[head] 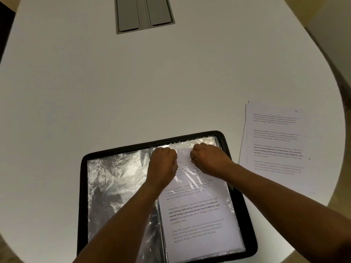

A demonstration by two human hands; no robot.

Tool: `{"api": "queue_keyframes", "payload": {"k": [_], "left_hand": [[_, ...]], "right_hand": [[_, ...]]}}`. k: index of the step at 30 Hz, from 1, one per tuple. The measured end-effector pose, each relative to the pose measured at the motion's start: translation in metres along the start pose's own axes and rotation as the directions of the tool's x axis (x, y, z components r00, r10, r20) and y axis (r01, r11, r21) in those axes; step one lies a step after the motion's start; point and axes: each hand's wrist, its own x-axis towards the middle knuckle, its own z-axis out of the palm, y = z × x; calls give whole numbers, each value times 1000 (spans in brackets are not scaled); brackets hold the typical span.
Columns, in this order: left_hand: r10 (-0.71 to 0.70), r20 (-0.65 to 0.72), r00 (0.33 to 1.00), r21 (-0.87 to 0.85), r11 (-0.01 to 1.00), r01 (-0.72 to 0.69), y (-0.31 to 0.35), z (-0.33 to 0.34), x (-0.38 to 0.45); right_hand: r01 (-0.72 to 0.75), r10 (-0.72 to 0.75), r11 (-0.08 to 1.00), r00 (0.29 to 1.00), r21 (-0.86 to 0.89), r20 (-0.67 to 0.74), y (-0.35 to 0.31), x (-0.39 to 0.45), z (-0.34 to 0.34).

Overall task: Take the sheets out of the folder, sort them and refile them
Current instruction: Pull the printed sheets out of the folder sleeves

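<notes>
A black folder [82,186] lies open on the white table in front of me, with clear plastic sleeves on both pages. The left sleeve [117,186] looks empty and shiny. In the right sleeve sits a printed sheet [199,221]. My left hand [163,164] and my right hand [207,158] are both at the top of the right sleeve with curled fingers, pinching its upper edge or the sheet's top; I cannot tell which. A stack of loose printed sheets [275,141] lies on the table to the right of the folder.
A grey cable hatch [144,14] is set into the table [133,82] at the far middle. The table's rounded edge runs close behind the loose sheets on the right.
</notes>
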Motion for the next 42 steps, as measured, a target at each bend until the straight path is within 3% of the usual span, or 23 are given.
{"api": "queue_keyframes", "payload": {"k": [5,10,15,18,23,29,42], "left_hand": [[-20,24,1000,9,1000,19,4,-6,-7],[57,78,995,-61,997,-52,7,-2,-14],[72,100,992,-159,986,-56,9,-2,-22],[130,92,987,-148,982,-115,11,2,-26],[153,67,986,-114,983,-145,13,4,-29],[128,51,990,-56,991,-125,8,5,-30],[102,38,994,-69,993,-99,10,4,-26]], "right_hand": [[-44,45,999,998,27,-43,-6,17,-5],[-138,122,988,975,75,187,-11,44,-6],[-97,81,993,972,64,221,-17,60,-12],[-112,126,991,951,-67,283,-20,62,-19],[-162,298,932,850,-324,434,-23,64,-26],[-210,369,906,817,-367,443,-24,64,-29],[-246,379,914,799,-322,467,-25,64,-25]]}}
